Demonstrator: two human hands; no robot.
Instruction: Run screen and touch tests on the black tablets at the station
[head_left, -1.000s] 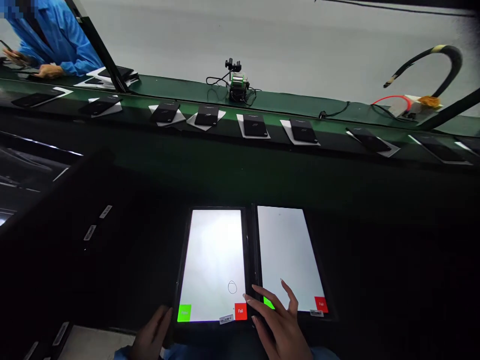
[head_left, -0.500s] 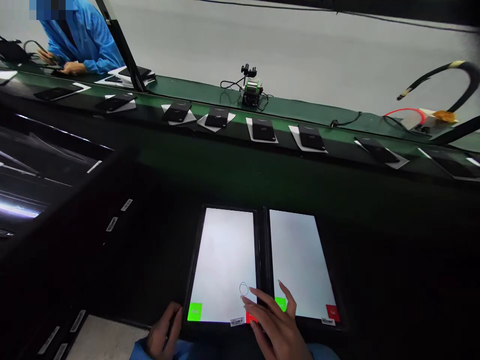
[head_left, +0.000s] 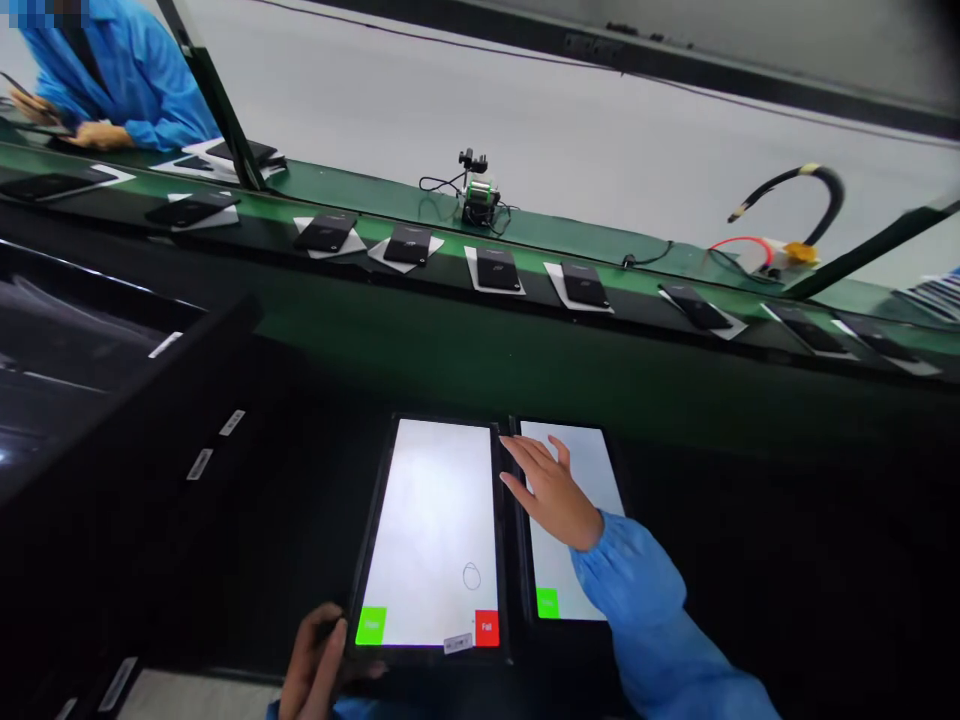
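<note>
Presently left tablet (head_left: 431, 510) and right tablet (head_left: 546, 560) side by side, lower centre of frame, both lit white. Left hand (head_left: 311, 665) at left tablet's lower-left corner, fingers curled; cannot tell if pinching. Right hand (head_left: 553, 495) above right tablet, fingers spread, tips toward the gap. Thin circle (head_left: 471, 577) on left tablet, lower right.

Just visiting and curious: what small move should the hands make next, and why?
Perhaps settle the right hand on the right edge of the left tablet: its fingers are beside that edge, while the left hand is at the lower left corner.
</note>
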